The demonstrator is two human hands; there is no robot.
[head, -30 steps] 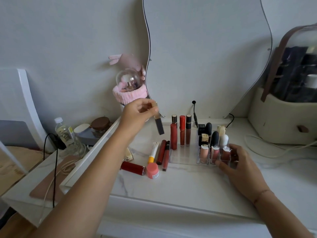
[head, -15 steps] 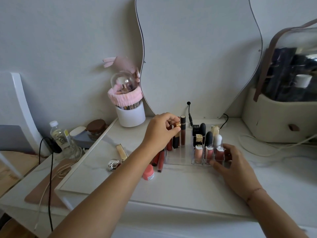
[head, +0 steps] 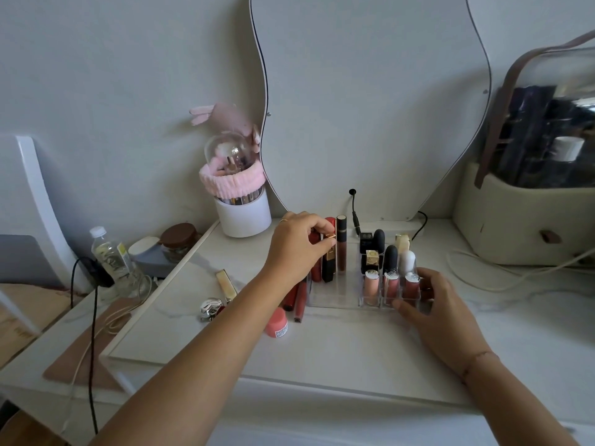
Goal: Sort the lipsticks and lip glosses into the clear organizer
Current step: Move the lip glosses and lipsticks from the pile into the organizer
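The clear organizer (head: 335, 296) stands on the white vanity top, with several lipsticks upright in its right cells and tall glosses at its back left. My left hand (head: 297, 244) pinches the gold top of a black lip gloss tube (head: 329, 265), which stands upright in the organizer's left section between a red tube (head: 316, 268) and a dark brown gloss (head: 341, 249). My right hand (head: 433, 305) rests against the organizer's front right corner, fingers on its wall. Two red glosses (head: 297, 299) lie flat just left of the organizer.
A pink round balm (head: 277, 323), a silver clip (head: 211, 308) and a gold tube (head: 226, 284) lie left of the organizer. A white brush holder (head: 243, 214) stands at the back by the mirror. A cream bag (head: 528, 220) fills the right, with a white cable (head: 476, 278) nearby.
My left hand came down from the air with the black gloss and set it upright in the organizer's left section. My right hand has stayed on the organizer.
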